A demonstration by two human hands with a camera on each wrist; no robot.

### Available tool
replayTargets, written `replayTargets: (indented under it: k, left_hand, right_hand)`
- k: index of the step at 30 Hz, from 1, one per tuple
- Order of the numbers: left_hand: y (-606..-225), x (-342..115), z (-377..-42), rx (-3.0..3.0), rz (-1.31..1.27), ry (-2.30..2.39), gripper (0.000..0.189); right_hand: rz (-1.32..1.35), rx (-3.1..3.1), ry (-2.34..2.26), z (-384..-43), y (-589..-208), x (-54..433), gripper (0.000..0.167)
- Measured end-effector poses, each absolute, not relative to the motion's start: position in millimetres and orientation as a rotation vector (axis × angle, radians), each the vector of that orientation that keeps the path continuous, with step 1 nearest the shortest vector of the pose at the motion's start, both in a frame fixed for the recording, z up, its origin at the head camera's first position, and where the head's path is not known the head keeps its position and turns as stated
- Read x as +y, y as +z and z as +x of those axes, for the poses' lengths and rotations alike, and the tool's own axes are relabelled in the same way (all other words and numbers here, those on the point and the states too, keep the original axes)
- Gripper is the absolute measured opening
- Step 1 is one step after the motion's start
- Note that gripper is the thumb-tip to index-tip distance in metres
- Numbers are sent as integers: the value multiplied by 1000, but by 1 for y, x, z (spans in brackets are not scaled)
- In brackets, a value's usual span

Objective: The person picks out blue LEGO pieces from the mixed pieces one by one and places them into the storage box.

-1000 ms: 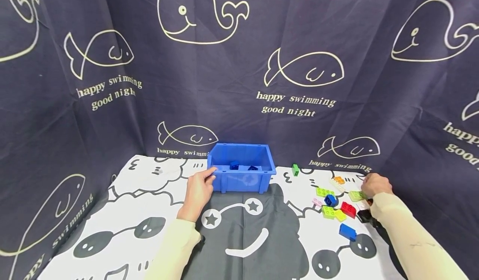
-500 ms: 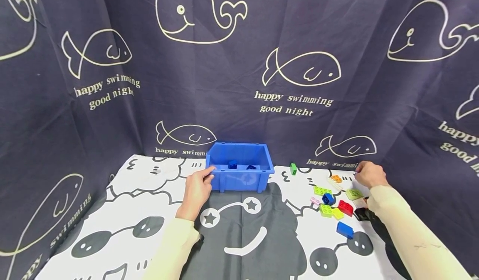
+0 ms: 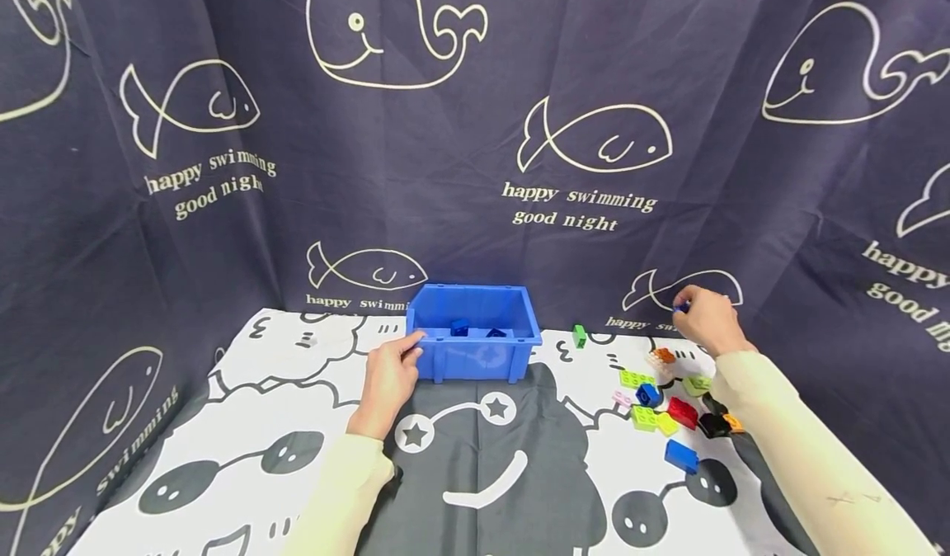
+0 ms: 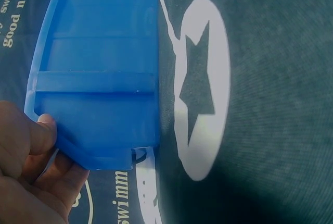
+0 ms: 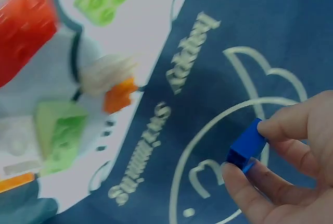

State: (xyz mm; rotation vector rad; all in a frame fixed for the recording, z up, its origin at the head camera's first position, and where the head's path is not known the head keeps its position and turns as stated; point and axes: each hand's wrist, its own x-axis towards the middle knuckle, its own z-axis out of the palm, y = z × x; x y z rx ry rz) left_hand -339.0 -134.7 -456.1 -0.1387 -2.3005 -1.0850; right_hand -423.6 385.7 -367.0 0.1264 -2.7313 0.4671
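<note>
My left hand (image 3: 389,381) grips the near left corner of a blue plastic bin (image 3: 475,360), thumb on the rim, as the left wrist view also shows around the bin's wall (image 4: 104,52). Two dark blue bricks, one of them a small block (image 3: 459,327), lie inside the bin. My right hand (image 3: 708,320) is raised above the back right of the table and pinches a small blue toy brick (image 5: 246,143) between thumb and fingers. Below that hand, loose toy bricks lie spread out, among them a red brick (image 3: 682,412) and a light green one (image 3: 698,386).
A green brick (image 3: 579,336) stands alone right of the bin. A blue brick (image 3: 680,455) lies nearest the front of the pile, with a black piece (image 3: 714,426) behind it. A dark fabric curtain (image 3: 445,168) hangs right behind the patterned tablecloth (image 3: 297,399).
My right hand has lifted from the back right edge and moved left, bringing the small blue brick into sight. An orange piece beside the black one is now uncovered. The left hand stays on the bin.
</note>
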Motion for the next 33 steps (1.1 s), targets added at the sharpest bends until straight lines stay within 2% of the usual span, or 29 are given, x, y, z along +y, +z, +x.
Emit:
replayTargets:
  k: [20,33]
  left_hand:
    - [-457,-135,-340,-2293,-149,-1072,30]
    - [-457,-136,-339,-2292,-143,-1076,30]
  right_hand:
    - [319,-2579,509,-401,-312,282,22]
    - [415,-2593,642,-395,-302,217,20]
